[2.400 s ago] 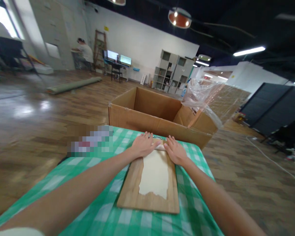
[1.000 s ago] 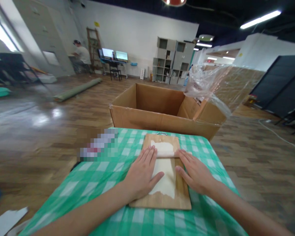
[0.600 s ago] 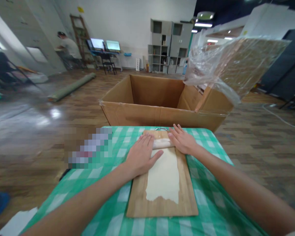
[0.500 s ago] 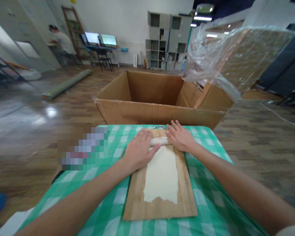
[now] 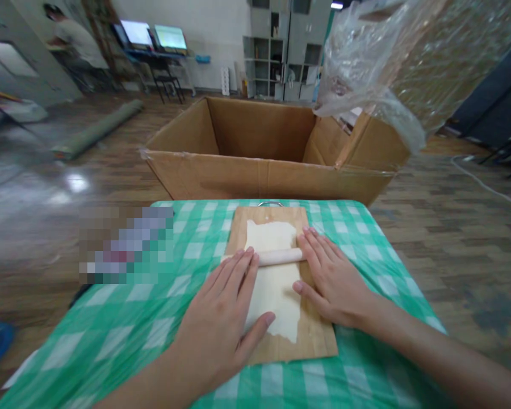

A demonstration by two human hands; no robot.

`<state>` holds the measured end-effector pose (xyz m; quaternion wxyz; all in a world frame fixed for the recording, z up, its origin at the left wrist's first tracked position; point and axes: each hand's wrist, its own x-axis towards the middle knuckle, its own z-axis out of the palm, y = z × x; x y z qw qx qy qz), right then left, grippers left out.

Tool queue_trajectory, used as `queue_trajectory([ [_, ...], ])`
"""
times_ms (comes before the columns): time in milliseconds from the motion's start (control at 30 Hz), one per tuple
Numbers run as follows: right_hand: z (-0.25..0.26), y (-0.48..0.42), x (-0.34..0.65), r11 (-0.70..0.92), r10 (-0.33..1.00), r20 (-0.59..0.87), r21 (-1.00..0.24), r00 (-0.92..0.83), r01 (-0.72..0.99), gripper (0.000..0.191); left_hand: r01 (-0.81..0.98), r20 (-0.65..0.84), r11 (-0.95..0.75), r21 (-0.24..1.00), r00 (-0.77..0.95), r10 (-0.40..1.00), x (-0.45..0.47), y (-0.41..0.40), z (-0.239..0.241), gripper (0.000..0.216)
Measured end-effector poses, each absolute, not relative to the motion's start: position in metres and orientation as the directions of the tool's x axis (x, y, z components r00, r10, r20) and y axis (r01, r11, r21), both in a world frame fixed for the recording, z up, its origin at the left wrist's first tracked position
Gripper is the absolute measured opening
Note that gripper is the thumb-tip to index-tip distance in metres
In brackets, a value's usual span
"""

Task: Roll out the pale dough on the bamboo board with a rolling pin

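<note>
A pale rolling pin (image 5: 279, 257) lies crosswise on a flat, ragged-edged sheet of dough (image 5: 276, 295). Under the dough is a wooden cutting board (image 5: 317, 338) with a metal handle (image 5: 270, 204) at its far end. My left hand (image 5: 221, 309) rests with outstretched fingers over the pin's left end, its thumb over the dough. At the right end, my right hand (image 5: 336, 278) lies flat with its fingertips on the pin and its thumb apart. Both hands are open, pressing rather than wrapped round the pin. They cover the pin's ends.
A green-and-white checked cloth (image 5: 187, 307) covers the table. Just beyond its far edge stands a large open cardboard box (image 5: 255, 179), with plastic wrap (image 5: 366, 74) at its right. A blurred-out object (image 5: 130, 244) lies at the left edge. A person (image 5: 74, 40) sits far back left.
Both hands have drawn the rolling pin back from the board's far end to around mid-dough. Dough now shows beyond the pin. The view has tilted down slightly.
</note>
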<state>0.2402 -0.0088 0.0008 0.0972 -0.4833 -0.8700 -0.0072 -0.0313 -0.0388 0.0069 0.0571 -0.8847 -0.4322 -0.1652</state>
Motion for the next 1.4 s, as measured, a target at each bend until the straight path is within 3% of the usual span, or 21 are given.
queue_trajectory([
  [167,-0.001,-0.015,0.243,0.569,0.814,0.197,-0.079,-0.547,0.819,0.089,0.845,0.3,-0.534,0.026,0.503,0.811,-0.018,-0.009,0.009,0.077],
  [367,0.002,0.038,0.242,0.532,0.842,0.17,-0.113,-0.511,0.839,0.083,0.871,0.18,-0.481,0.1,0.459,0.87,-0.01,0.076,-0.002,0.075],
  [633,-0.003,0.112,0.237,0.431,0.875,0.276,-0.065,-0.399,0.9,0.082,0.849,0.052,-0.433,0.303,0.439,0.897,-0.013,0.155,-0.011,0.072],
  [767,-0.003,0.1,0.235,0.429,0.87,0.298,-0.069,-0.392,0.901,0.086,0.848,0.132,-0.473,0.241,0.454,0.881,-0.016,0.134,-0.008,0.073],
  [1000,0.0,0.034,0.24,0.591,0.785,0.306,-0.112,-0.538,0.799,0.091,0.772,0.206,-0.626,0.114,0.598,0.775,-0.029,0.044,-0.006,0.069],
  [1233,0.004,0.007,0.247,0.627,0.772,0.295,-0.212,-0.563,0.749,0.086,0.818,0.213,-0.57,0.075,0.546,0.811,-0.017,-0.027,0.004,0.083],
  [1400,0.003,0.008,0.247,0.651,0.751,0.317,-0.213,-0.579,0.728,0.083,0.841,0.175,-0.535,0.081,0.517,0.838,-0.023,-0.019,0.005,0.071],
])
